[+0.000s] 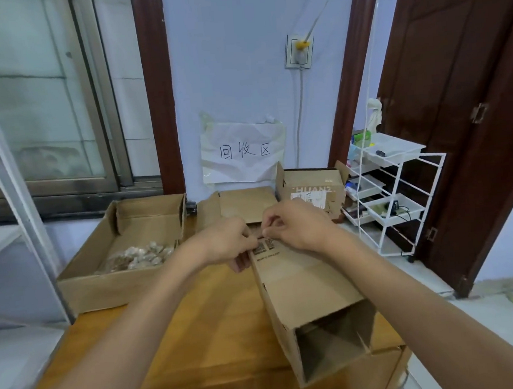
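At the far end of the long carton (312, 294), where both hands meet, we find the work; the left hand (228, 247) curls round the carton's far left corner, thumb on top and fingers down the side, which we read as a brace, so the cardboard neither slides nor lifts under a pull; the right hand (297, 226) pinches a thin strip (263, 233) at the far rim between thumb and forefinger; whether it is tape or a label's corner is too small for us to tell. A printed patch (264, 250) sits on the top face just nearer than the fingertips.

The carton lies on its side on the bench (199, 337), running from under the hands back toward the person; its open near mouth sits close to the bench's right edge, so we judge that a hard tug to the right could walk it off.

Left of the left hand stands an open tray box (81, 288) holding crumpled scraps (137, 256), near but apart from the wrist; we take it for the place where peeled bits go. Just beyond the hands a flapped box (243, 203) stands close, and beyond the right hand a printed box (313, 186); a forward pull has little room. Right of the right forearm, off the bench, is a wire rack (400, 201). The free room, as we judge it, is upward and back along the carton's top.
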Action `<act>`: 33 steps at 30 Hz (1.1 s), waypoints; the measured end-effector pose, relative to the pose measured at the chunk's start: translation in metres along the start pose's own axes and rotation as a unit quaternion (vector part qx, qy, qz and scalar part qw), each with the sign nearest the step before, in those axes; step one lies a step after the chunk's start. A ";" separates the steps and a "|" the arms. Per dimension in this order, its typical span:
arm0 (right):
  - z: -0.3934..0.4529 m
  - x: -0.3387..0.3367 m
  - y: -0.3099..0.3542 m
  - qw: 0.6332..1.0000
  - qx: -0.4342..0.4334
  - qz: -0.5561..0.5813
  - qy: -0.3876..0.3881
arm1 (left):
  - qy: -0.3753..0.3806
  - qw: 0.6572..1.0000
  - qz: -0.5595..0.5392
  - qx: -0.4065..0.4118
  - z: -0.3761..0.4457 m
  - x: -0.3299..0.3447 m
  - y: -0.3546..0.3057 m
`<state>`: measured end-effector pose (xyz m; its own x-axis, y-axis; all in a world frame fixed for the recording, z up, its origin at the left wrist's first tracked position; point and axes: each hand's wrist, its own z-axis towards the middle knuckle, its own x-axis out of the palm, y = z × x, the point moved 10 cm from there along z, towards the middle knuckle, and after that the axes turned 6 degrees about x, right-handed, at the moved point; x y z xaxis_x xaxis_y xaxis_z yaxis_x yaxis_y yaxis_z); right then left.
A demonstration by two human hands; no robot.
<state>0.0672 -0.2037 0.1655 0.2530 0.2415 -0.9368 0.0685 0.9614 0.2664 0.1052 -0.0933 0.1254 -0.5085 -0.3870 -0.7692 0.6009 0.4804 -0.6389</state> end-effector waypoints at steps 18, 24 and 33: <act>-0.035 0.016 0.009 0.994 -0.086 -0.029 0.062 | -0.062 0.971 -0.203 -0.112 -0.033 0.009 0.020; -0.042 0.029 0.001 0.994 -0.099 -0.016 0.039 | -0.111 0.967 -0.211 -0.088 -0.033 0.014 0.017; -0.040 0.023 -0.005 0.994 -0.093 0.012 0.053 | -0.118 0.989 -0.089 -0.016 -0.039 -0.002 0.014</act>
<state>0.0342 -0.1974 0.1339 0.1481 0.2677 -0.9520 -0.1192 0.9605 0.2515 0.0902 -0.0551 0.1185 -0.4441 -0.6389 -0.6282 0.4930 0.4111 -0.7667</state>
